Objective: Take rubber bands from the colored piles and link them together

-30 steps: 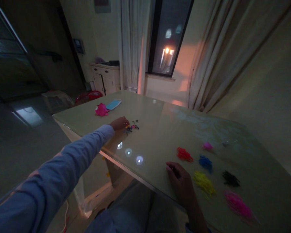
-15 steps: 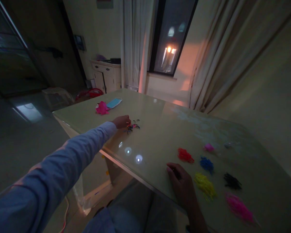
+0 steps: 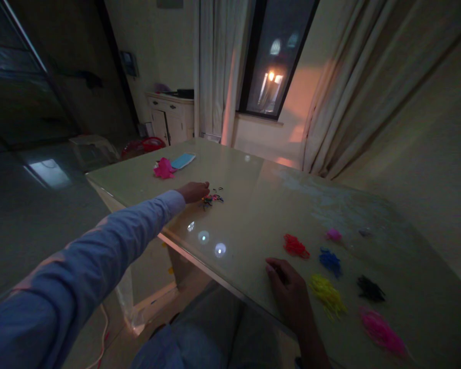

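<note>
Left hand: stretched far over the table, fingers bent and drawn together — cannot tell whether pinching anything.
Mixed pile: right at the tips of the left hand, toward the right and slightly nearer the table's front edge; dark and bright bits pointing every way, without a clear long axis.
Right hand: by the front edge, half curled, with nothing visible in the grasp; cannot tell whether thumb and forefinger meet.
Colour heaps: yellow heap just beside the right hand, red heap farther off, then blue heap, black heap and pink heap out to the right.
Nearer hand: left for the mixed pile, right for the colour heaps.
Table surface: pale, glossy, mirroring lamps.
Room: dim — curtains beside a dark-framed window, white cabinet behind.
</note>
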Demonstrator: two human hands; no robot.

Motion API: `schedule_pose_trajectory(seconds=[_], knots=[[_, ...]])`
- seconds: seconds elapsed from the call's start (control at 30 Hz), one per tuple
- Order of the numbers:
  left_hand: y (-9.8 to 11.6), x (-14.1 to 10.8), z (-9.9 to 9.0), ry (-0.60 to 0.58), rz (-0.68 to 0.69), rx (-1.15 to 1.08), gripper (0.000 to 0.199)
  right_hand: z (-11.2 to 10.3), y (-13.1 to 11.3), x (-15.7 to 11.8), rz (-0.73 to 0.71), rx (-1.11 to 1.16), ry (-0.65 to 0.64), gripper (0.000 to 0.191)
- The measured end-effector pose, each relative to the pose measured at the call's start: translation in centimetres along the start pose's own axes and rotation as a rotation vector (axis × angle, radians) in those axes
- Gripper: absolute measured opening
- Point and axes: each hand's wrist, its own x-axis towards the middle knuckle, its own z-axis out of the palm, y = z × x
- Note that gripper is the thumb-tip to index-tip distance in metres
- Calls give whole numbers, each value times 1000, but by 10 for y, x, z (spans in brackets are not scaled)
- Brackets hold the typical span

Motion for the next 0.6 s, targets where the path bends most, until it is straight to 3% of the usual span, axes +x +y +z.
schedule_pose_trajectory(seconds=[0.33,0.53,0.6], knots=[[-9,-16,-15,62,-35,13,29,1,1,-1,-16,-4,17,30],[-2,-14,-20,109,-108,0,30,1,0,-1,-24,-6,9,30],[2,-13,-20,102,-74,20,29,1,-1,-1,-29,-7,7,29]])
